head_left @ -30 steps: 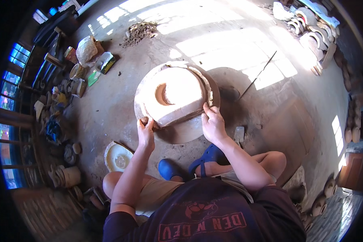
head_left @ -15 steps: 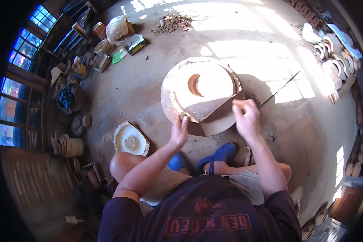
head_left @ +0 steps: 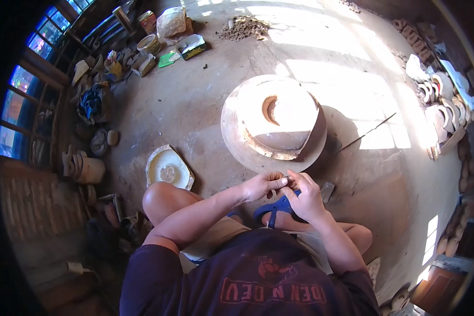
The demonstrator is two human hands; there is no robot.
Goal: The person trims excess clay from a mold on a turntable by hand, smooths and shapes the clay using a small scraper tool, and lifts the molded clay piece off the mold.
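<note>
My left hand (head_left: 266, 186) and my right hand (head_left: 305, 197) meet in front of my knees, fingertips pinched together. Something small and dark seems to sit between them, too small to name. Just beyond the hands, a thick pale plaster mold (head_left: 284, 141) with a round hollow rests on a round turntable (head_left: 233, 138). Its outline is rounded at the back, and its near edge is crusted and rough. Sunlight washes out much of its top. Neither hand touches the mold.
A second plaster mold (head_left: 180, 167) with a round central knob lies by my left knee. A thin dark rod (head_left: 371, 129) lies right of the turntable. Curved molded pieces (head_left: 447, 113) are piled far right. Crumbled clay (head_left: 243, 28), a tub (head_left: 149, 45) and boxes stand at the back.
My left hand has left the mold's near edge and moved right. The right hand has come down and inward to meet it. The whole view has shifted slightly.
</note>
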